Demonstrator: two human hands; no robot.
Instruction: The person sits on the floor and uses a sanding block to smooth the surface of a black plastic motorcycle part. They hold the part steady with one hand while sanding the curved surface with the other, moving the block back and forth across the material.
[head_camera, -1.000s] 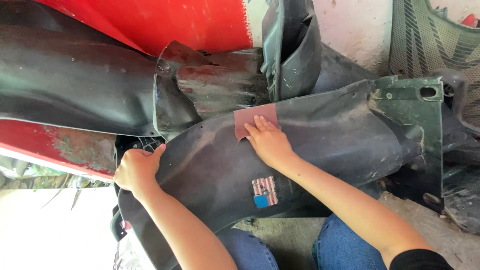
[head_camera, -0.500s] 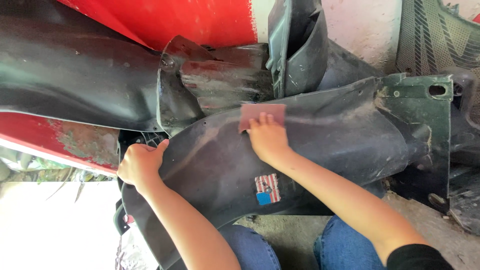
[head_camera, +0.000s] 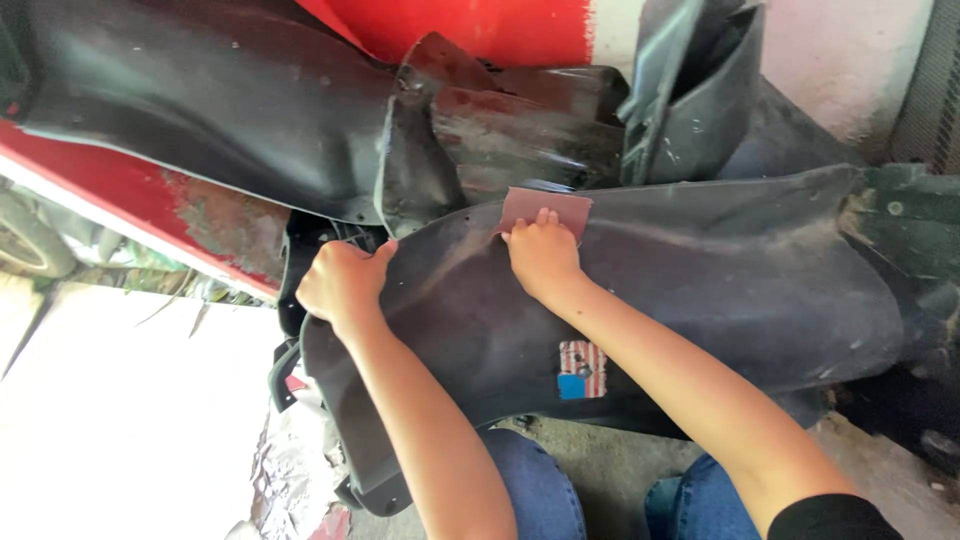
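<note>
- Here, a small square of reddish-brown sandpaper (head_camera: 545, 208) lies flat on the upper edge of a large curved black plastic fender liner (head_camera: 700, 290), which rests across the person's lap.
- The right hand (head_camera: 543, 255) presses down on the sandpaper, fingers spread flat over its lower half; it is not curled around anything, just pinning the sheet against the panel.
- The left hand (head_camera: 340, 283) is closed in a fist-like grip on the liner's left rim, bracing it; the two hands sit near each other but apart.
- The sandpaper lies directly ahead of the right hand, away from the body, so that hand is clearly the nearer one.
- The liner's long axis runs left to right across the view, bowing upward in the middle.
- A striped red-and-white sticker with a blue square (head_camera: 581, 370) sits lower on the liner, beside the right forearm.
- Behind it, other black plastic panels (head_camera: 250, 130) are stacked against a red body panel (head_camera: 480, 30) with worn, flaking paint.
- Blue jeans (head_camera: 540, 490) show at the bottom, above a concrete floor (head_camera: 600, 440).
</note>
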